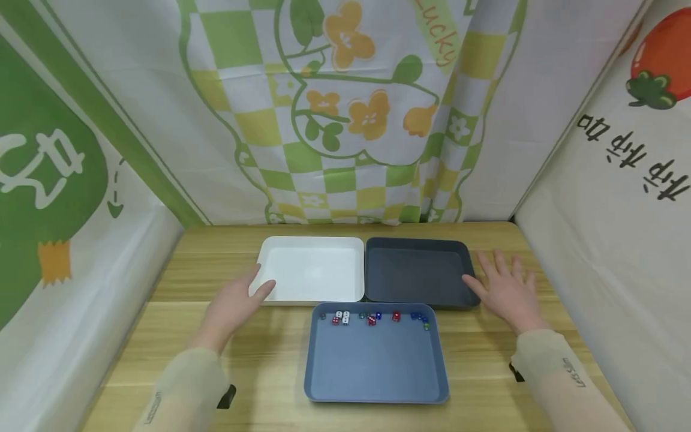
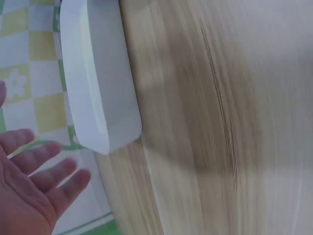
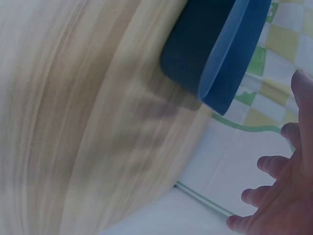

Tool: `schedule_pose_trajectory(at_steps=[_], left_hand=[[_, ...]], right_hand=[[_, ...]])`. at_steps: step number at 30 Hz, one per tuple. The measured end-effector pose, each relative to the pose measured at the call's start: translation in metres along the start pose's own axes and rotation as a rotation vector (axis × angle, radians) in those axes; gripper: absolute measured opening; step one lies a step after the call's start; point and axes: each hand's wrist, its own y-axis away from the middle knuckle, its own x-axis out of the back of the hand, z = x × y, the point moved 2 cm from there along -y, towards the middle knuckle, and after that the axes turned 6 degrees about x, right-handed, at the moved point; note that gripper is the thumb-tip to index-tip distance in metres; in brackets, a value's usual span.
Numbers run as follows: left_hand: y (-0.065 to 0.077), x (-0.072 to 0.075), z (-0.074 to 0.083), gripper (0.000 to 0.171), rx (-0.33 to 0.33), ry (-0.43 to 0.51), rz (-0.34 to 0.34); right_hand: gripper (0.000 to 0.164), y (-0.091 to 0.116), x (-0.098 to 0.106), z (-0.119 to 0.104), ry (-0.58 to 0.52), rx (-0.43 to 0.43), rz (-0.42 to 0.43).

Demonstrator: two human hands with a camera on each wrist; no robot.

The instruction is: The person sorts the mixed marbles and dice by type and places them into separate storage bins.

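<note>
A white tray [image 1: 313, 300] and a black tray [image 1: 421, 300] stand side by side at the back of the table. In front of them sits a blue-grey tray [image 1: 378, 393] with small dice along its far side: white dice [image 1: 345, 318], red dice [image 1: 396, 316], blue dice [image 1: 415, 315] and several dark green ones [image 1: 362, 315]. My left hand [image 1: 229, 309] is at the white tray's left end, its thumb overlapping the rim in the head view. Fingers spread, my right hand [image 1: 507, 294] hovers by the black tray's right end. Both hands hold nothing.
The wooden table [image 1: 259, 372] reaches back to a checked curtain [image 1: 345, 180] with flowers. Printed cloth walls [image 1: 610, 228] stand close on the left and right sides.
</note>
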Motion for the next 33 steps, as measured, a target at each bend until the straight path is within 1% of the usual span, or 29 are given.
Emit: schedule_pose_trajectory(at_steps=[2, 5, 7, 9, 12, 14, 18, 23, 26, 30, 33], left_hand=[[0.004, -0.004, 0.003, 0.083, 0.009, 0.047, -0.017], [0.008, -0.012, 0.009, 0.065, 0.018, 0.113, -0.037], [0.011, -0.018, 0.013, 0.054, 0.039, 0.182, -0.061], [0.014, -0.025, 0.016, 0.047, 0.067, 0.271, -0.104], [0.016, -0.037, 0.018, 0.04, 0.124, 0.429, -0.178], [0.017, -0.045, 0.019, 0.037, 0.153, 0.517, -0.224], [0.018, -0.058, 0.019, 0.035, 0.181, 0.623, -0.293], [0.021, -0.071, 0.02, 0.032, 0.177, 0.705, -0.37], [0.021, -0.079, 0.02, 0.035, 0.174, 0.735, -0.408], [0.02, -0.089, 0.02, 0.044, 0.2, 0.763, -0.429], [0.02, -0.095, 0.021, 0.05, 0.227, 0.761, -0.43]], right_hand=[[0.087, 0.0, 0.002, -0.004, -0.011, 0.02, 0.009], [0.086, -0.001, 0.004, -0.009, -0.03, 0.058, 0.034], [0.086, -0.002, 0.006, -0.013, -0.04, 0.089, 0.054], [0.085, -0.003, 0.006, -0.017, -0.042, 0.11, 0.066], [0.084, -0.006, 0.008, -0.023, -0.032, 0.138, 0.069], [0.084, -0.007, 0.008, -0.027, -0.022, 0.15, 0.065], [0.083, -0.008, 0.005, -0.032, -0.022, 0.178, 0.059], [0.08, -0.008, -0.001, -0.039, -0.031, 0.226, 0.053], [0.077, -0.009, -0.005, -0.044, -0.031, 0.261, 0.062], [0.073, -0.009, -0.011, -0.051, -0.037, 0.3, 0.077], [0.071, -0.009, -0.017, -0.055, -0.044, 0.321, 0.077]])
